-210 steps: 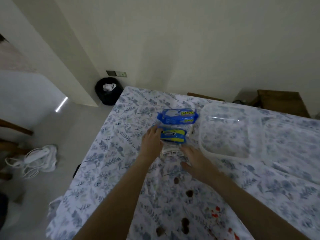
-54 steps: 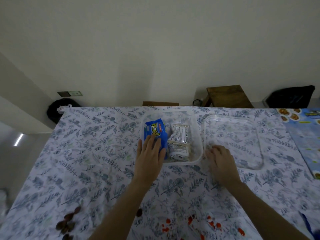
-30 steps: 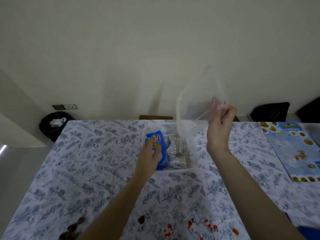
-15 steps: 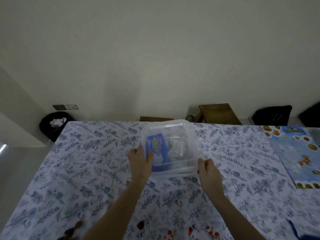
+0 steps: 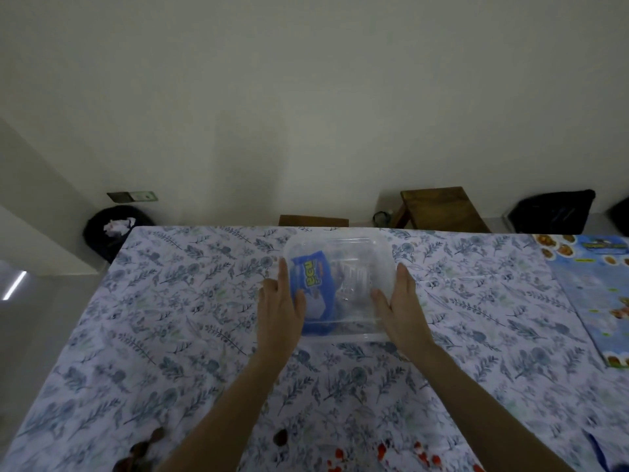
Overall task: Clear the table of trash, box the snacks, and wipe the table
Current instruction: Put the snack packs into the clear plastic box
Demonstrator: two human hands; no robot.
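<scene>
A clear plastic box (image 5: 354, 253) with its clear lid on top stands in the middle of the floral tablecloth (image 5: 170, 335). Inside it show a blue snack pack (image 5: 315, 284) on the left and a silvery-white pack (image 5: 354, 277) on the right. My left hand (image 5: 277, 311) lies flat along the box's left edge, fingers straight, thumb on the lid. My right hand (image 5: 400, 308) lies flat along the right edge, fingers straight, thumb on the lid.
Dark and red crumbs or spots (image 5: 340, 454) lie on the cloth near the front edge. A blue printed pack (image 5: 592, 294) lies at the right. A black bin (image 5: 112, 229) with white trash stands on the floor at the back left. Wooden stools (image 5: 439, 207) stand behind the table.
My right hand lifted the clear lid from the table and set it over the box of snacks. Both hands have since slid forward along the lid's sides.
</scene>
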